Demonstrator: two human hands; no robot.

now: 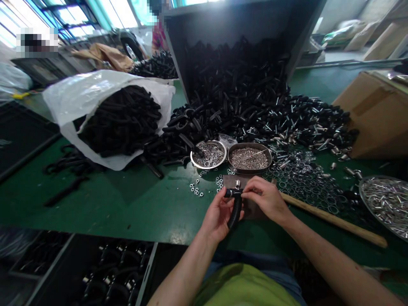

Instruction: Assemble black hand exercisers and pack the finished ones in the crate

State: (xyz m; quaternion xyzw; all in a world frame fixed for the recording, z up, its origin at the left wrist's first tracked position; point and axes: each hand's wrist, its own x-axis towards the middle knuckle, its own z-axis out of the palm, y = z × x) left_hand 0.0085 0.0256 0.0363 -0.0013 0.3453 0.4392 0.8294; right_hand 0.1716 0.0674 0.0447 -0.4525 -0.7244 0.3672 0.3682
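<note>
My left hand (217, 216) is closed around a black curved plastic handle (235, 212), its crosspiece at the top and its ribbed grip hanging down. A shiny ring sits near the crosspiece's left end. My right hand (263, 197) pinches at the right end of the crosspiece; whatever is between those fingertips is too small to make out. Just beyond the handle stands a small metal spring (238, 184) on a dark plate (230, 181). Small metal nuts (196, 187) lie scattered to the left of the plate.
Behind are a round dish of rings (192, 158) and an oval tin (270, 161) of tiny parts. Black parts spill from a large bin (174, 46) and a white sack (66, 102). A wooden-handled tool (334, 219), loose rings (299, 182) and a cardboard box (372, 114) lie right.
</note>
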